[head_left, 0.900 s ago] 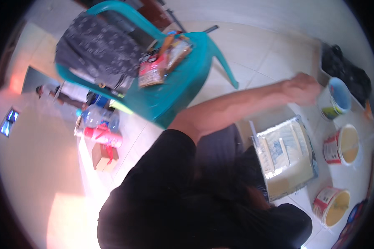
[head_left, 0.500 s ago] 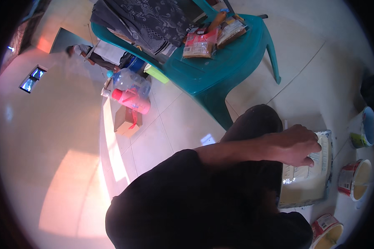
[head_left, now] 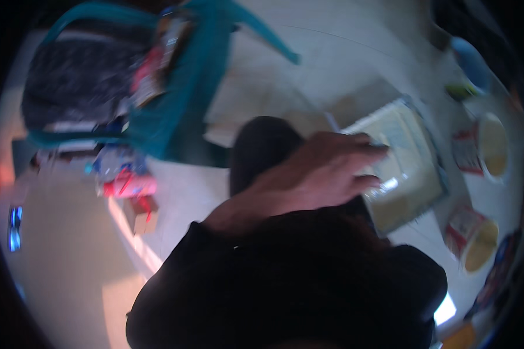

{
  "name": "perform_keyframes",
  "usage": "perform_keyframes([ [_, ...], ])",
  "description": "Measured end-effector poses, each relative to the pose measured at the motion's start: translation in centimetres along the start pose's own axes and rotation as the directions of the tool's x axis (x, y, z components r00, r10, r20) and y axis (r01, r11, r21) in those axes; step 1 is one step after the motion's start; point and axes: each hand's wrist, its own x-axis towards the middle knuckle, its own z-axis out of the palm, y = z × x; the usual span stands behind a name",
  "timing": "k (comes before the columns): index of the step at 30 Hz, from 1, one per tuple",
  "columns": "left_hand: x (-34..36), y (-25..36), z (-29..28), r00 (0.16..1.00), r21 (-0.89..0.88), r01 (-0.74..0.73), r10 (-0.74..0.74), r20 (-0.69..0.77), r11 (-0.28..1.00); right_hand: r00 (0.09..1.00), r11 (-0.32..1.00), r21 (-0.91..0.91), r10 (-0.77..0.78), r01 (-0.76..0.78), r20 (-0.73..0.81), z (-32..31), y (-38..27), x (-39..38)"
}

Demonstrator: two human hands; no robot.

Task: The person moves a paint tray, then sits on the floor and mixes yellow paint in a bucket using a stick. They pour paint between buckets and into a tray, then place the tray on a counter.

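My left hand (head_left: 326, 168) reaches in from the lower left, back upward, over my dark-clothed knee (head_left: 265, 145). Its fingers and thumb are spread, and I see nothing held in them. The fingertips overlap the near left edge of a paint tray (head_left: 410, 139) that has cream paint in it; whether they touch it, I cannot tell. Motion blurs the view. No part of my right hand can be made out past the black clothing.
Two red-and-white tubs (head_left: 467, 152), (head_left: 463, 230) with cream residue stand right of the tray. A bluish container (head_left: 471, 64) sits farther back. At upper left is a green plastic chair (head_left: 183, 110) bearing dark cloth (head_left: 78, 81) and packets, with a pink bottle (head_left: 131, 186) and cardboard box (head_left: 142, 218) nearby.
The view has swung right, so chair, bottle and tray now lie farther left. My left hand's curled fingers have spread, and the hand appears nearer the tray's left edge.
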Motion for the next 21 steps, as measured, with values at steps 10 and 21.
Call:
perform_keyframes([
  [10, 1.7, 0.4, -2.4, 0.970, -0.145, 0.076, -0.107, -0.220, 0.987, 0.941, 0.993, -0.036, -0.119, 0.113, -0.318, -6.8, -2.2, -4.1],
  [21, 19.4, -6.6, -5.8, 0.954, 0.012, 0.201, -0.199, 0.224, 0.979, -0.023, 0.926, 0.371, 0.373, 0.063, -0.928, -19.8, 3.3, -19.7],
])
